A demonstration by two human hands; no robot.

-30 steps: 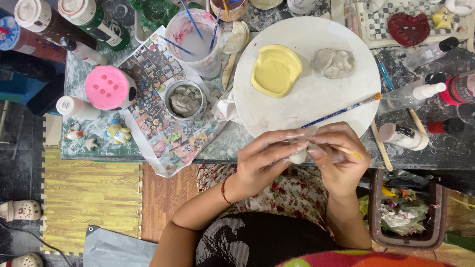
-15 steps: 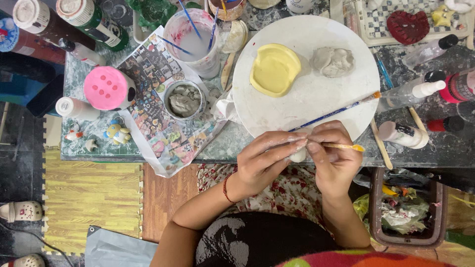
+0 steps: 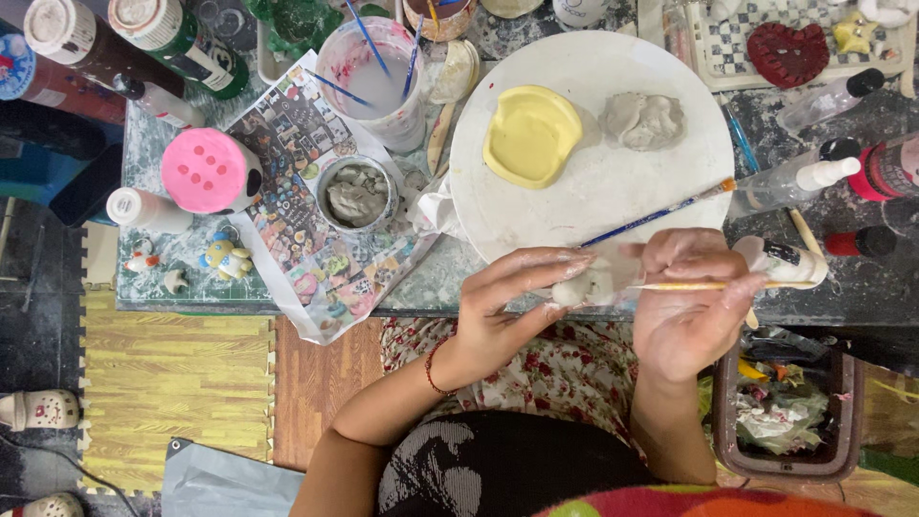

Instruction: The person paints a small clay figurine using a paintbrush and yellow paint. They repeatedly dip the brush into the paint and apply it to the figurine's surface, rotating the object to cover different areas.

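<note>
Left hand (image 3: 507, 306) pinched clay lump (image 3: 579, 285); right hand (image 3: 691, 306), gripping wooden tool (image 3: 704, 285), had drawn apart — shaping paused.

A yellow mould (image 3: 531, 136) and a grey clay lump (image 3: 643, 120) lie on the round white board (image 3: 613, 191). Left of it stand a tin of clay (image 3: 357, 192) and a pink-capped jar (image 3: 206, 171) on the counter (image 3: 144, 278).

The small clay piece (image 3: 582, 284) was mostly covered by the left hand (image 3: 507, 306); its shape could not be told. The right hand (image 3: 689, 302) hid the wooden tool's (image 3: 694, 285) tip. The top edge cut off the jars (image 3: 100, 38).
</note>
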